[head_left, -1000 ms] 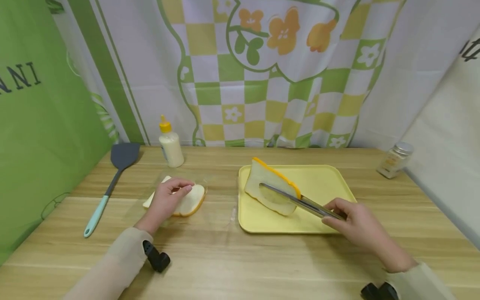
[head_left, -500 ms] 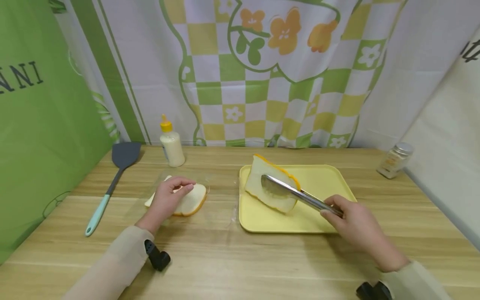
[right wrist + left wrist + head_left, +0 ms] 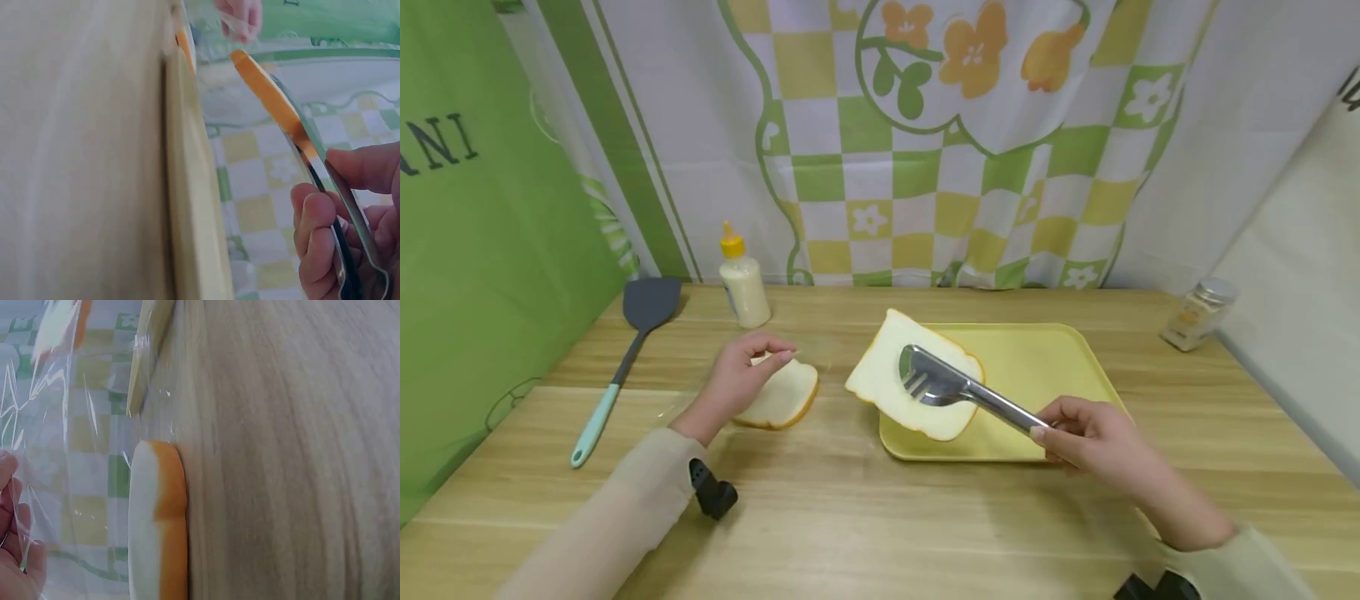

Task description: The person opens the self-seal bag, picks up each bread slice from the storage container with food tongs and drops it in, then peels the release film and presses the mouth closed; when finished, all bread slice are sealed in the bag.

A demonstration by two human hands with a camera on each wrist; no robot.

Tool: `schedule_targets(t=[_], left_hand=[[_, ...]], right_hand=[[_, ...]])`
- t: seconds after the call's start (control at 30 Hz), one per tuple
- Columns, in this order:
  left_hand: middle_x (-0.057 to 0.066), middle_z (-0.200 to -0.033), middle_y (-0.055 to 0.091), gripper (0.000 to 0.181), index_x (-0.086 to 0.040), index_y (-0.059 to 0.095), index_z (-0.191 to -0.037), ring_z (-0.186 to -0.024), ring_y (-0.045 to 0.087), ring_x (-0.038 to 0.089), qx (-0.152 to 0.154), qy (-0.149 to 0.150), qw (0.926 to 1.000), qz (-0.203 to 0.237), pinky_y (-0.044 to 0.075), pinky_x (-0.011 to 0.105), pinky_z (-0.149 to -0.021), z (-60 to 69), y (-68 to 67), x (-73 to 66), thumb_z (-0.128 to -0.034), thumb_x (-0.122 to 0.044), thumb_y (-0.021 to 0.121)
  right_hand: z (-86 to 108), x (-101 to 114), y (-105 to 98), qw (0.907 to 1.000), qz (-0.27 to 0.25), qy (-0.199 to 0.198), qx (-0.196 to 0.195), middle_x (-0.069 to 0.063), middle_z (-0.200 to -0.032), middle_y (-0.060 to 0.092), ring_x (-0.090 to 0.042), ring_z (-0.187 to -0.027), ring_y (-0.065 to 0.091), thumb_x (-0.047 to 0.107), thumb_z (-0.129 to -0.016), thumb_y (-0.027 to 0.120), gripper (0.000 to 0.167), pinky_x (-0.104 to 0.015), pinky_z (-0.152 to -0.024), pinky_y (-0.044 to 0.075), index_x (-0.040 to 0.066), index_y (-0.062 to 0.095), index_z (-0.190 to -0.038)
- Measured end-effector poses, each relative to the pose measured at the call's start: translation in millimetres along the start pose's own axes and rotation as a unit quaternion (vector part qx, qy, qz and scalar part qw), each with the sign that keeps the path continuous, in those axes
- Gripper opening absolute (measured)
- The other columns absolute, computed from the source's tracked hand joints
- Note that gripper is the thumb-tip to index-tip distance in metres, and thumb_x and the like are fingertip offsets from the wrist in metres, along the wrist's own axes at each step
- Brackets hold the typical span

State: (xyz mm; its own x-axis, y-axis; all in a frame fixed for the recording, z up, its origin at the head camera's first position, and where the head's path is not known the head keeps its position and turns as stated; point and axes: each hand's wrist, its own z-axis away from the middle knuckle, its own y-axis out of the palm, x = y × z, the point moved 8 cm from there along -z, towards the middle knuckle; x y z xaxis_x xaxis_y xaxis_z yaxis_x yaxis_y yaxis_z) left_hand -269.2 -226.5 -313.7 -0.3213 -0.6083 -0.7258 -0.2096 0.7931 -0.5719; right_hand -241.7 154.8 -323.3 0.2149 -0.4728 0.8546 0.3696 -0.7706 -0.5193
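Note:
My right hand holds metal tongs, which clamp a slice of bread with an orange crust. That slice hangs tilted above the left edge of a yellow tray; in the right wrist view the gripped bread is seen edge-on, clear of the tray rim. My left hand pinches clear plastic film and lifts it. Beneath that hand a second bread slice lies flat on the table, partly covered by my fingers. Whether this slice is inside the film or under it, I cannot tell.
A spatula with a mint handle lies at the left. Behind my left hand stands a squeeze bottle with a yellow cap. A small jar is at the far right. A patterned cloth hangs behind the wooden table.
The slice in the tongs has moved left from over the tray to past its left edge, and its white face has turned up. My left hand has risen slightly with the film.

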Motion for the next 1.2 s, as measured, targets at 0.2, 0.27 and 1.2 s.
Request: schedule_targets(t=[0.2,0.27,1.2], left_hand=[[0.013,-0.094,0.066,0.01,0.0,0.07,-0.091,-0.092,0.058,0.025,0.008,0.015,0.9998,-0.011,0.043,0.048,-0.086,1.5,0.9,-4.9,-0.0862,-0.006,0.063],[0.012,-0.094,0.067,0.009,-0.001,0.07,-0.091,-0.092,0.058,0.024,0.011,0.016,0.9997,-0.016,0.043,0.048,-0.085,1.6,1.9,-5.3,-0.086,-0.006,0.064],[0.013,-0.094,0.067,0.009,0.001,0.069,-0.09,-0.095,0.06,0.028,0.009,0.028,0.9996,-0.003,0.045,0.044,-0.085,8.3,11.7,-13.1,-0.0851,-0.005,0.064]], right_hand=[[0.7,-8.8,19.6,0.9964,-0.043,0.003,0.073,-0.007,-0.067,0.058,-0.009,-0.049,0.049,0.013,-0.092,0.056,0.023,-0.027,-0.045,0.044,-0.009,0.056,-0.098],[3.1,-11.6,23.8,0.9941,-0.058,0.008,0.091,-0.007,-0.067,0.058,-0.009,-0.049,0.05,0.014,-0.093,0.055,0.024,-0.027,-0.045,0.045,-0.01,0.055,-0.098],[-40.2,4.3,68.8,0.9817,-0.1,0.057,0.152,-0.005,-0.062,0.055,-0.009,-0.046,0.049,0.015,-0.09,0.058,0.022,-0.023,-0.046,0.046,-0.007,0.054,-0.092]])
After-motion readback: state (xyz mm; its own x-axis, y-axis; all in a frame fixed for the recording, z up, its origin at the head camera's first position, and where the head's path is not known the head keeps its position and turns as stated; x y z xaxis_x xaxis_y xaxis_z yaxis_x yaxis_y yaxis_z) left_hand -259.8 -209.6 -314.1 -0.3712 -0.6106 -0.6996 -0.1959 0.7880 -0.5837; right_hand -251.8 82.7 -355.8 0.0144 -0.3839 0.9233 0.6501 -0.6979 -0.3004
